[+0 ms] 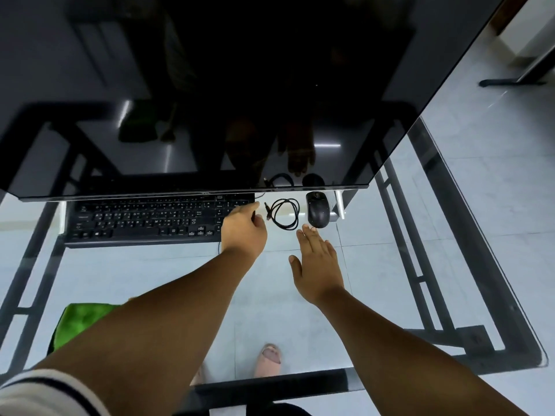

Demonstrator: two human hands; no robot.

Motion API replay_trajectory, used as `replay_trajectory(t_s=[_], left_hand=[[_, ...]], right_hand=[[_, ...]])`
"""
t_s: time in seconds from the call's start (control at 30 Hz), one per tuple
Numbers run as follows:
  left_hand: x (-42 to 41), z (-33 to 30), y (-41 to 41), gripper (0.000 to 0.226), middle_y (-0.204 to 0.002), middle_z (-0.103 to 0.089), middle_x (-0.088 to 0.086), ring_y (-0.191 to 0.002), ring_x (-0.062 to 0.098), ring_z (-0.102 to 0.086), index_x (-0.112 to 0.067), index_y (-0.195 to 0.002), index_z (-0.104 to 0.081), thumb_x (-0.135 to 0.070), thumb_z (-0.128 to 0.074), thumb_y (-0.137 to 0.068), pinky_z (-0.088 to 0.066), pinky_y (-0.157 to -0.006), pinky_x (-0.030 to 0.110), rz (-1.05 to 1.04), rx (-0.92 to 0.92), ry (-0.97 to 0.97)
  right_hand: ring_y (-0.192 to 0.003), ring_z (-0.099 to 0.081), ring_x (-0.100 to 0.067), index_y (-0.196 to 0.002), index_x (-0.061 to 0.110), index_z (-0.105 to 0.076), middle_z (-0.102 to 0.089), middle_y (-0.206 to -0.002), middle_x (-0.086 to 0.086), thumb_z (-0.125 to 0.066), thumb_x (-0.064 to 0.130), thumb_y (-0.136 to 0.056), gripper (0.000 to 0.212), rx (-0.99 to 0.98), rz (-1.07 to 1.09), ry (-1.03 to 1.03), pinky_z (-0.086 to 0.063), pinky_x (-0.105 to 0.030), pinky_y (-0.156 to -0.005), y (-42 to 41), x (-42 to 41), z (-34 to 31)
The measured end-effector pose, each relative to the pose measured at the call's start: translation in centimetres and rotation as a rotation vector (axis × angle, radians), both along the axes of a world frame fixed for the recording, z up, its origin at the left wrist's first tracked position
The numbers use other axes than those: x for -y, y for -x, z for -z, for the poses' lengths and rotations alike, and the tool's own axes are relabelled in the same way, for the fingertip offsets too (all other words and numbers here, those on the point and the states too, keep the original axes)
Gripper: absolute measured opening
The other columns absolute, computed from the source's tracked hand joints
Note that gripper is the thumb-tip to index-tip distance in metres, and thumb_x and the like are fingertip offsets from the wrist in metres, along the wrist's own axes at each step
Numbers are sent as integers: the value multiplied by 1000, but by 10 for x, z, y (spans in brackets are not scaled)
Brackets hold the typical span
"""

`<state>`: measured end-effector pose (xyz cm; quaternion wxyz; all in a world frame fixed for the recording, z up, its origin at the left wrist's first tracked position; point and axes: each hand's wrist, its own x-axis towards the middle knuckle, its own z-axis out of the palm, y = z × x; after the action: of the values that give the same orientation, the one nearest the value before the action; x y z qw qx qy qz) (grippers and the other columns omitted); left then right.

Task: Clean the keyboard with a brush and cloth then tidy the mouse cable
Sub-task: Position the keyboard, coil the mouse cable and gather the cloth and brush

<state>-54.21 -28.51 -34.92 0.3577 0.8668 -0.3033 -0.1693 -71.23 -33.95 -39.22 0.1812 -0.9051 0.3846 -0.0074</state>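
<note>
On the glass desk point(390, 295), the mouse cable point(283, 214) lies coiled in a loose loop between the keyboard point(144, 220) and the mouse point(317, 209), close under the lower edge of the monitor point(210, 100). The left hand point(243, 229) rests at the keyboard's right end, its fingertips by the corner just beside the cable's plug end; the fingers look partly bent, and whether they pinch the plug or only touch the keyboard cannot be told from this angle. The right hand point(316, 262) hovers flat and spread, fingers straight, holding nothing, its tips just short of the mouse. The green cloth point(78, 322) sits well apart at the near left edge, partly hidden by the left forearm; no brush is visible. The coil appears unsecured, so the likeliest trouble is that a nudge from either hand springs it open or drags it across the slick glass. If the right hand pushes the mouse, the cable may pull taut and undo the loop. The screen hangs low over the work, so a raised knuckle could knock it. The cloth lies near the desk edge, where the left forearm might sweep it off.
</note>
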Motion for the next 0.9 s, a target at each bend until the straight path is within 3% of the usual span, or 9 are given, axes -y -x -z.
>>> replay_trajectory(t_s=[0.13,0.33,0.5,0.67,0.8,0.9], left_hand=[[-42,-5,-20,37,-125,-62,8,-113,21,-60,-13,-127,-60,-12,-51,-92,-50,-98,36,-3,11,64],[-124,-10,-59,31,-115,-64,7,-102,19,-64,-13,-120,-62,-11,-56,-90,-50,-90,31,-119,45,62],[-208,-12,-91,34,-121,-59,6,-109,24,-58,-15,-125,-57,-19,-57,-91,-45,-89,31,-224,64,-68],[-279,-3,-118,55,-132,-52,8,-123,30,-47,-16,-131,-48,-41,-64,-85,-44,-98,49,-309,22,-264],[-317,4,-133,78,-134,-46,13,-122,34,-47,-10,-133,-44,-54,-72,-75,-44,-99,50,-345,-101,-337],[-334,4,-141,79,-127,-50,11,-113,32,-54,-9,-128,-47,-57,-75,-71,-47,-92,41,-300,-169,-389]], right_hand=[[-149,-13,-17,-152,15,-24,-22,-160,-2,-39,34,-100,58,79,-19,-21,-12,-33,-120,-17,-21,-8],[-148,-18,-17,-150,13,-29,-27,-158,-2,-43,30,-99,56,176,-57,-81,-21,-33,-119,-54,-66,-21],[-126,-44,-20,-143,14,-41,-47,-138,-3,-47,30,-98,49,213,-77,-124,-42,-33,-105,-91,-121,-30],[-93,-61,-20,-104,21,-55,-61,-104,1,-49,42,-94,24,96,-54,-243,-52,-33,-78,-122,-174,-32],[-79,-59,-19,-74,25,-50,-61,-79,4,-49,58,-89,36,-125,-69,-328,-53,-33,-69,-138,-206,-36],[-75,-60,-17,-69,23,-53,-61,-74,6,-56,66,-80,44,-181,-45,-366,-50,-31,-65,-150,-227,-36]])
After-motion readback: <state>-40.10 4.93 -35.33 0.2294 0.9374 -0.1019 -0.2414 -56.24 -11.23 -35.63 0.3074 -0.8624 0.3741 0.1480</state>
